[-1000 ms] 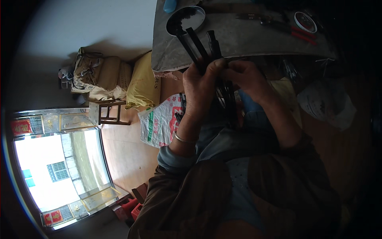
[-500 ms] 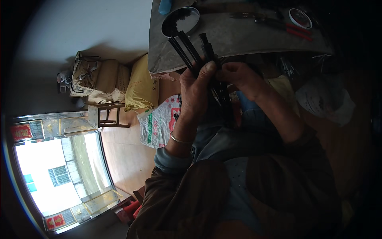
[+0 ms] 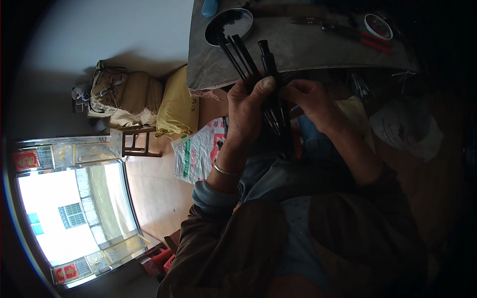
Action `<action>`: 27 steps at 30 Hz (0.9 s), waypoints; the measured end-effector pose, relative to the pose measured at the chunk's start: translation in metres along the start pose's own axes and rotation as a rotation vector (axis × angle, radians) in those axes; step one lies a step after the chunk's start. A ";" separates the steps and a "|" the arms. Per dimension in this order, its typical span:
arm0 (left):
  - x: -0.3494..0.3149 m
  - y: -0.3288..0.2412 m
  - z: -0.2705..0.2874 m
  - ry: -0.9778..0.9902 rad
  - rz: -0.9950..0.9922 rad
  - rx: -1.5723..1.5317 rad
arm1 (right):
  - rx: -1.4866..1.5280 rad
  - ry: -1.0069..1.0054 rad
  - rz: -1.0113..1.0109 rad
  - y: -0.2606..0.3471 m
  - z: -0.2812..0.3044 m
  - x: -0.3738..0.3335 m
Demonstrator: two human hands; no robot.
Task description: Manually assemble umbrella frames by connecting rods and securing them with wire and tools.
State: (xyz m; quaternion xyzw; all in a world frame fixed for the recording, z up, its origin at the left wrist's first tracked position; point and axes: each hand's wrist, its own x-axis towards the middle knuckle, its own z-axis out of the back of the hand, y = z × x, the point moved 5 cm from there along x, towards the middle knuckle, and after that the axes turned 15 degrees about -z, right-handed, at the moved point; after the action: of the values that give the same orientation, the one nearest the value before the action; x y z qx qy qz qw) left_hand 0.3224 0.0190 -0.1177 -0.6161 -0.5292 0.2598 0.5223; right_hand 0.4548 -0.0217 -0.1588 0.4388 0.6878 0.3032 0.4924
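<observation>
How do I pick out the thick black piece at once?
Find the grey table, then the left hand before it. Slim black rods stick out from that hand; the thick piece is right of them. It is thicker, with a narrower, knobbed tip.

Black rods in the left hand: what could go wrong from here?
The black rods spread unevenly above the left hand, so one might slip out if the grip loosens. Some tips overlap the round dish in this view; whether they touch is unclear, but a sweep could knock it and spill its dark bits.
</observation>
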 end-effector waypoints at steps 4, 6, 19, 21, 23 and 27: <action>-0.005 -0.001 -0.004 0.030 0.006 -0.070 | 0.004 0.042 -0.090 -0.006 0.002 -0.001; -0.008 -0.003 -0.003 0.065 0.024 -0.059 | 0.023 0.050 -0.100 -0.004 0.001 -0.004; -0.005 -0.008 -0.003 0.240 0.065 0.034 | 0.013 0.081 -0.071 0.004 -0.004 -0.009; -0.007 -0.006 -0.002 0.220 0.062 0.049 | 0.010 0.084 -0.085 0.004 -0.004 -0.007; -0.008 -0.008 -0.003 0.207 0.071 0.077 | 0.063 0.151 -0.039 0.008 -0.009 -0.007; -0.010 -0.008 -0.011 0.133 0.018 0.102 | 0.040 0.122 -0.066 0.012 -0.009 -0.006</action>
State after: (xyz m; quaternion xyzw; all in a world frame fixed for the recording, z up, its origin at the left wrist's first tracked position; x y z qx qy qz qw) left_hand 0.3263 0.0043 -0.1092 -0.6092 -0.4740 0.2498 0.5847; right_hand 0.4507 -0.0219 -0.1436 0.4064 0.7366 0.2992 0.4502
